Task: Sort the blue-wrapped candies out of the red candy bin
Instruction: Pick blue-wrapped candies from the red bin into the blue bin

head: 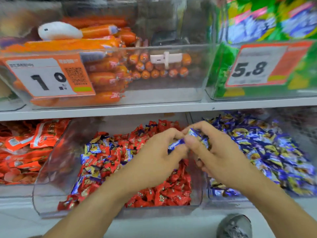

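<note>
The red candy bin (56, 169) still holds many blue candies (93, 148) on its left side — much sorting is left, I judge; the left hand (159, 152) pinches one blue candy (175, 144); the right hand (214, 152) grips several over the bin's right edge.

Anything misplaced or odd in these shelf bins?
Yes. Blue-wrapped candies are scattered through the left side of the clear plastic bin of red-wrapped candies, though the all-blue bin sits immediately right. Left hand and right hand both pinch blue candies pulled out.
</note>
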Motion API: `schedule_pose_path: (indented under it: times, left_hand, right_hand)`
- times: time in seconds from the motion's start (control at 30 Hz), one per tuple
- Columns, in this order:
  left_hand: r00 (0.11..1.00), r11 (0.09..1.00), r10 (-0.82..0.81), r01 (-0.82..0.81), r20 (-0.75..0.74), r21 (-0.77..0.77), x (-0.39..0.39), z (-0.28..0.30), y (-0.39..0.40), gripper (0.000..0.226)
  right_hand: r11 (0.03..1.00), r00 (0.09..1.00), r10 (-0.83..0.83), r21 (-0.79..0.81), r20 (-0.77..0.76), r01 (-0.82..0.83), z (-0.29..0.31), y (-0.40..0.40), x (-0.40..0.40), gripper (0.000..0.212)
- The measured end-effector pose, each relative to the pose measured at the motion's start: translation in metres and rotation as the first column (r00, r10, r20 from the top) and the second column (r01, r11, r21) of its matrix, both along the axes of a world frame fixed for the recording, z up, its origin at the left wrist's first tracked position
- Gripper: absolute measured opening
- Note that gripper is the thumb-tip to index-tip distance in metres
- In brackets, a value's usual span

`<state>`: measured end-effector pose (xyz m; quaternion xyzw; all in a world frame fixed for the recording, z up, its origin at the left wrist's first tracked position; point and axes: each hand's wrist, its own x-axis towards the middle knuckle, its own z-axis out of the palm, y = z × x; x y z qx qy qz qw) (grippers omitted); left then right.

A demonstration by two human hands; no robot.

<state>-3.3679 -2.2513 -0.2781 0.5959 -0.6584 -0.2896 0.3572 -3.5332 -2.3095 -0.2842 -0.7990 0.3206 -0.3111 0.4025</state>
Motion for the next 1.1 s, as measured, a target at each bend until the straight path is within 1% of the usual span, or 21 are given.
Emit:
schedule_pose_path:
  times: [0.07,0.1,0.13,0.17,0.2,0.23,0.27,0.3,0.33,0.37,0.43,0.47,0.53,0.57,0.6,0.7,0.77,0.87,0.97,1.03,1.1]
  left_hand:
    - [1.000,0.999,-0.008,0.007,0.018,0.048,-0.016,0.008,-0.011,0.016]
    - [0.998,1.000,0.002,-0.004,0.069,0.028,-0.024,0.012,-0.019,0.022]
    - [0.993,1.000,0.007,-0.006,0.117,-0.013,-0.032,0.013,-0.028,0.025]
    - [0.988,0.999,-0.008,0.015,0.151,-0.044,-0.042,0.013,-0.038,0.026]
    - [0.980,0.997,-0.046,0.057,0.194,-0.053,-0.052,0.011,-0.049,0.027]
    - [0.965,0.994,-0.097,0.108,0.242,-0.033,-0.062,0.008,-0.058,0.033]
    - [0.947,0.988,-0.147,0.153,0.287,0.000,-0.069,0.005,-0.066,0.043]
    - [0.930,0.984,-0.178,0.178,0.320,0.030,-0.071,0.000,-0.072,0.053]
    - [0.926,0.985,-0.173,0.169,0.336,0.039,-0.071,-0.002,-0.074,0.059]
    - [0.934,0.992,-0.124,0.124,0.336,0.023,-0.068,-0.002,-0.072,0.058]
    - [0.950,0.996,0.023,0.004,0.312,-0.084,-0.051,-0.002,-0.059,0.045]
    - [0.948,0.989,0.079,-0.035,0.309,-0.144,-0.040,-0.003,-0.048,0.038]
    - [0.938,0.977,0.130,-0.067,0.321,-0.201,-0.009,-0.012,-0.024,0.031]
    - [0.927,0.981,0.127,-0.066,0.352,-0.182,0.007,-0.018,-0.012,0.030]
    - [0.909,0.989,0.111,-0.061,0.402,-0.136,0.023,-0.025,0.000,0.032]
    - [0.869,0.999,0.035,-0.041,0.493,0.001,0.058,-0.045,0.028,0.048]
    - [0.868,1.000,-0.004,-0.008,0.497,0.022,0.070,-0.053,0.037,0.057]
    - [0.864,0.998,-0.037,0.010,0.503,0.056,0.084,-0.055,0.038,0.047]
    - [0.870,0.997,-0.012,-0.030,0.493,0.077,0.098,-0.055,0.036,0.040]
    - [0.879,0.993,-0.025,-0.031,0.475,0.110,0.104,-0.054,0.035,0.031]
    - [0.896,0.994,-0.016,-0.035,0.444,0.108,0.107,-0.054,0.032,0.022]
  right_hand:
    - [0.989,0.984,-0.140,-0.032,0.106,0.144,0.003,-0.011,-0.028,0.010]
    - [0.970,0.964,-0.227,-0.053,0.137,0.236,0.004,-0.018,-0.043,0.009]
    - [0.945,0.948,-0.294,-0.113,0.120,0.308,0.004,-0.026,-0.059,0.007]
    - [0.922,0.941,-0.335,-0.189,0.050,0.338,0.001,-0.034,-0.074,0.005]
    - [0.913,0.934,-0.351,-0.244,-0.061,0.327,-0.003,-0.041,-0.087,0.005]
    - [0.922,0.923,-0.341,-0.254,-0.179,0.292,-0.008,-0.047,-0.097,0.011]
    - [0.941,0.916,-0.310,-0.219,-0.256,0.257,-0.014,-0.052,-0.104,0.020]
    - [0.959,0.920,-0.272,-0.155,-0.281,0.236,-0.019,-0.056,-0.109,0.029]
    - [0.971,0.936,-0.239,-0.078,-0.258,0.226,-0.021,-0.058,-0.111,0.036]
    - [0.977,0.958,-0.211,-0.004,-0.196,0.215,-0.022,-0.058,-0.112,0.039]
    - [0.980,0.978,-0.194,0.034,-0.074,0.197,-0.018,-0.058,-0.112,0.032]
    - [0.979,0.977,-0.205,-0.027,-0.063,0.204,-0.015,-0.058,-0.111,0.028]
    - [0.944,0.958,-0.255,-0.247,-0.130,0.218,-0.011,-0.056,-0.105,0.031]
    - [0.920,0.948,-0.279,-0.324,-0.153,0.219,-0.008,-0.052,-0.100,0.031]
    - [0.909,0.946,-0.286,-0.355,-0.155,0.217,-0.006,-0.046,-0.091,0.028]
    - [0.912,0.973,-0.185,-0.391,-0.134,0.120,0.000,-0.017,-0.050,0.025]
    - [0.903,0.984,-0.050,-0.429,-0.171,-0.028,0.000,0.003,-0.016,0.029]
    - [0.883,0.938,0.093,-0.408,-0.333,-0.232,-0.007,0.019,0.032,0.033]
    - [0.870,0.874,0.112,-0.379,-0.473,-0.317,-0.018,0.013,0.069,0.032]
    - [0.867,0.818,0.065,-0.373,-0.572,-0.329,-0.024,0.006,0.086,0.039]
    - [0.879,0.779,0.009,-0.367,-0.627,-0.305,-0.026,0.001,0.097,0.046]
